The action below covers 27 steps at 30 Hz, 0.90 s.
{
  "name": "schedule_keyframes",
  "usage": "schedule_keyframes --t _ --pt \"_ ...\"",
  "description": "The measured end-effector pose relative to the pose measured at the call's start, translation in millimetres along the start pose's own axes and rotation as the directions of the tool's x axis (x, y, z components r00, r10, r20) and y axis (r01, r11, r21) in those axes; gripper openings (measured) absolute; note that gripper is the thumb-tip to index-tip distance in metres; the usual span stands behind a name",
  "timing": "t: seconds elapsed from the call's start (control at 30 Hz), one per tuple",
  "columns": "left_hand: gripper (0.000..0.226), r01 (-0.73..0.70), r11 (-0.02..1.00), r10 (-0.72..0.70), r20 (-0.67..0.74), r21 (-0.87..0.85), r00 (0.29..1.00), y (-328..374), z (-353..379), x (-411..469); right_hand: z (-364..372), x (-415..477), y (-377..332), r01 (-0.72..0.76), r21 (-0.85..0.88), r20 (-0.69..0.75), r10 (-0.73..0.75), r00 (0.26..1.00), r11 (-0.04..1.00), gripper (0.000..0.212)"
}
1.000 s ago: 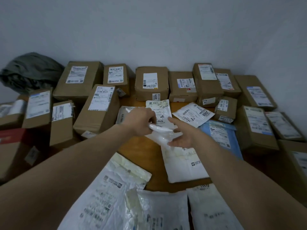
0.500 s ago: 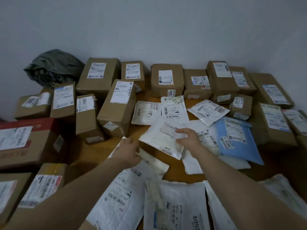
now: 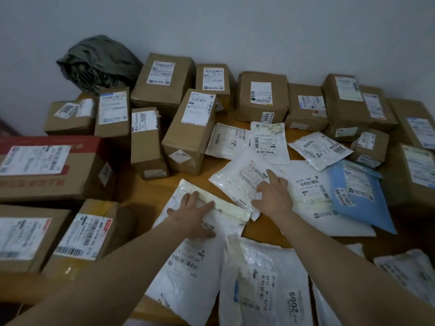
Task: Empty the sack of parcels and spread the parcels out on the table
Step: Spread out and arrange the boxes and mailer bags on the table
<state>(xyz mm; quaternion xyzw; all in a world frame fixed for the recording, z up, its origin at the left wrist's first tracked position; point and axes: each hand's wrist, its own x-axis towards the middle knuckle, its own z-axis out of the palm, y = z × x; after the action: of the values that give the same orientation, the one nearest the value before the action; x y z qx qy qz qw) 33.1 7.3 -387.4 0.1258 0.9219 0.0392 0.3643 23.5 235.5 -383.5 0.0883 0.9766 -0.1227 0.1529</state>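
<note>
Left hand (image 3: 193, 216) flat, fingers spread, pressing long white mailer (image 3: 188, 262) on wooden surface (image 3: 150, 196). Right hand (image 3: 274, 196) fingers splayed on small white padded parcel (image 3: 240, 177), nothing gripped. Brown boxes (image 3: 188, 130) ringed beyond fingertips. Crumpled grey-green sack (image 3: 98, 63) far left of left fingers, by wall.

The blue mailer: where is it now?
In the head view the blue mailer lies flat at the table's right, overlapping a white mailer, right of the right hand and beside brown boxes.
</note>
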Motion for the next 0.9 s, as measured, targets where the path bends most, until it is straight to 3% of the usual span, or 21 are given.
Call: schedule_keyframes --t 0.07,0.2,0.37,0.57,0.7,0.8,0.9 --pt "0.094 0.011 1.0 -0.011 -0.008 -0.008 1.0 -2.8 -0.8 -2.1 1.9 -0.3 -6.7 0.085 0.005 0.073 -0.085 0.994 0.996 0.043" --pt "0.094 0.043 0.999 -0.042 -0.03 0.03 0.999 -5.9 4.1 -6.2 6.5 -3.3 -14.0 0.088 0.007 0.194 -0.087 0.977 0.996 0.066" --pt "0.092 0.085 0.995 -0.079 -0.102 0.059 0.992 -8.7 9.7 -15.0 7.9 -7.9 -21.2 0.061 0.064 0.247 -0.076 0.966 0.996 0.061" --pt "0.096 0.151 0.988 -0.152 -0.101 -0.024 0.983 -14.3 18.5 -26.8 11.9 -16.8 -48.7 0.058 0.172 0.263 -0.102 0.959 0.983 0.054" --pt "0.096 0.179 0.982 -0.184 -0.106 -0.058 0.977 -16.9 19.0 -34.2 13.2 -14.9 -53.2 0.145 0.233 0.199 -0.193 0.961 0.962 0.052" --pt "0.102 0.154 0.986 -0.158 -0.077 -0.059 0.984 -13.4 16.5 -39.2 3.8 -12.8 -35.4 0.247 0.043 0.1 -0.25 0.963 0.968 0.062" --pt "0.109 0.114 0.992 -0.115 -0.024 -0.05 0.993 -10.0 16.9 -44.6 4.5 -7.7 -20.4 0.269 -0.192 0.206 -0.229 0.951 0.944 0.071"
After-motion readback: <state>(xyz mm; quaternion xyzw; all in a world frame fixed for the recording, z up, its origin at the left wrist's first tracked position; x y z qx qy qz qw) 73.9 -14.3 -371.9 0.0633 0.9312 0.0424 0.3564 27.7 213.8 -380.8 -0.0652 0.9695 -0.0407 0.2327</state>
